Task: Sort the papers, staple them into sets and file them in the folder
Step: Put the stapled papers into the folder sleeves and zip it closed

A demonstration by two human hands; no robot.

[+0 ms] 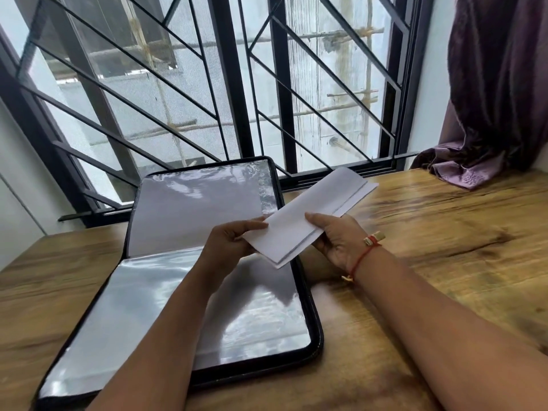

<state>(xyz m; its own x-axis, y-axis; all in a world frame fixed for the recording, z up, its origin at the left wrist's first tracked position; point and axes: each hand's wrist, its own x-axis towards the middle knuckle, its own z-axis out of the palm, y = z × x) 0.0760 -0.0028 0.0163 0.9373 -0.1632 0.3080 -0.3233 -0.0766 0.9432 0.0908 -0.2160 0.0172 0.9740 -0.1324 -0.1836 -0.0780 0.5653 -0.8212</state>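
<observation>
The papers (308,215) are held in air over the right edge of the open folder (166,307), at the table (430,232)'s left side. The left hand (234,238) pinches their near corner & the right hand (338,238) grips their side, thumb on top. Far end blurred; folder partly hidden by the forearm.

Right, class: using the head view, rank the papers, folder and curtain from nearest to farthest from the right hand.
1. The papers: held in the right hand itself.
2. The folder: lying open just left of and below that hand.
3. The curtain: in the far right corner, well beyond the hand.
</observation>
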